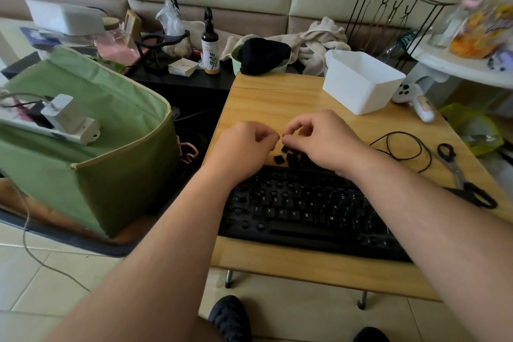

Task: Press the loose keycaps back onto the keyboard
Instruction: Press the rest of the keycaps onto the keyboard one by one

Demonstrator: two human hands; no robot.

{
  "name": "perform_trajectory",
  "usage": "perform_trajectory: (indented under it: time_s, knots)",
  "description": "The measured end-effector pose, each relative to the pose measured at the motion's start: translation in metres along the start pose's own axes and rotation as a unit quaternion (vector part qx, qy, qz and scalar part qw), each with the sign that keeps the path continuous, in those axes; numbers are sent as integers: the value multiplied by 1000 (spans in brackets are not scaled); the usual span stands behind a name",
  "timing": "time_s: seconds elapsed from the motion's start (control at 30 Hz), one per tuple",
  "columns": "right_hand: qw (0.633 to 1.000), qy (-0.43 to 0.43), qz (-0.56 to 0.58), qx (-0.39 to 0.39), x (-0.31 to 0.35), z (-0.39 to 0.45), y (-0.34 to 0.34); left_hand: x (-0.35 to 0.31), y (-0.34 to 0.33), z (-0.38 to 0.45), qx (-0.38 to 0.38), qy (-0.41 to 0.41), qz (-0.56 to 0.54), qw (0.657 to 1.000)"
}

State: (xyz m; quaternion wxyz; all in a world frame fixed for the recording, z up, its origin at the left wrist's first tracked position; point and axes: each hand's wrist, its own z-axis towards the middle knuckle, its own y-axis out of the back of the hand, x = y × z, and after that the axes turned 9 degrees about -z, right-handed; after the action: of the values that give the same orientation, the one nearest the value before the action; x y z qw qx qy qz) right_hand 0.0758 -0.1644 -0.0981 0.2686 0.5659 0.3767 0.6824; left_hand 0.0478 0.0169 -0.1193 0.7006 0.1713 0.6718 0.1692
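Both hands hover just beyond the keyboard (305,211) over the loose keycaps (288,157): left hand (244,147) curled, seemingly empty; right hand (319,139) fingertips pinching, contents unclear

Black keyboard (305,211) lies flat at the near edge of the wooden table (266,103), slightly skewed, white legends facing up. Several sockets in its upper and left rows show bare round stems. Loose black keycaps (286,157) sit in a small cluster on the table, just beyond the keyboard's far edge.
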Motion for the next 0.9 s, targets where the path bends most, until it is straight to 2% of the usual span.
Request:
perform_trajectory:
  time_s: [0.07,0.2,0.6,0.9]
  knots:
    - [995,12,101,-8,1,-5,-1,-5,8,-5,5,7,-87,996]
    - [985,35,171,-11,4,-15,-3,-6,18,-12,28,7,-169,985]
    - [994,75,69,-26,16,-27,8,-6,26,-19,52,14,-234,971]
    - [991,44,122,2,19,-32,6,-9,27,-22,69,12,-221,973]
